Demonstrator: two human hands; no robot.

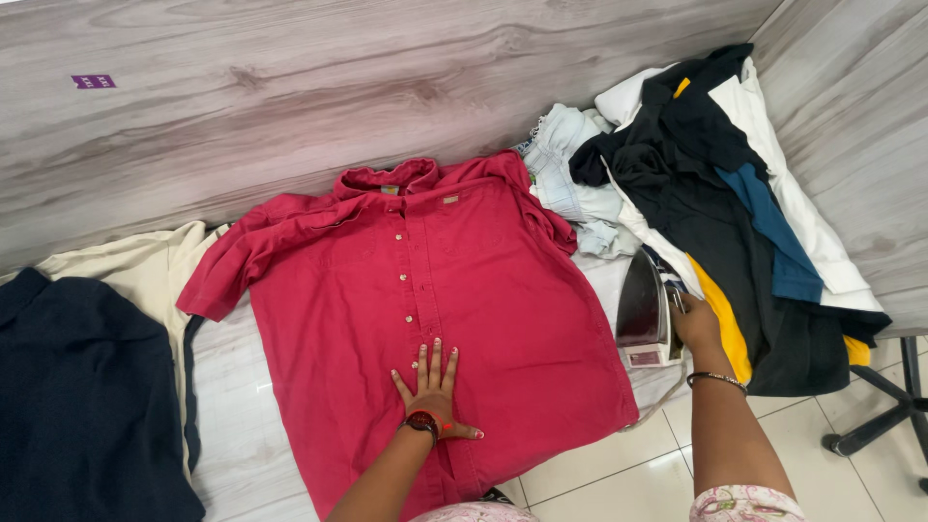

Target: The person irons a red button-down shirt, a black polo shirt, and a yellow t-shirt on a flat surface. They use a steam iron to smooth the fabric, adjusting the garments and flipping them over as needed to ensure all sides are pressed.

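Note:
A red button-front shirt [425, 290] lies spread flat, collar toward the wall, short sleeves out to the sides. My left hand [432, 385] rests flat on its lower front by the button line, fingers apart, holding nothing. My right hand [694, 324] is at the right edge of the shirt, closed on the handle side of a clothes iron [646, 314] that stands upright on its heel, soleplate facing the shirt.
A pile of clothes [715, 193] in black, white, blue and yellow sits at the right by the wall, with pale blue denim [570, 179] beside it. A dark navy garment [77, 406] and a cream one [145, 266] lie at the left. A chair base [875, 425] stands far right.

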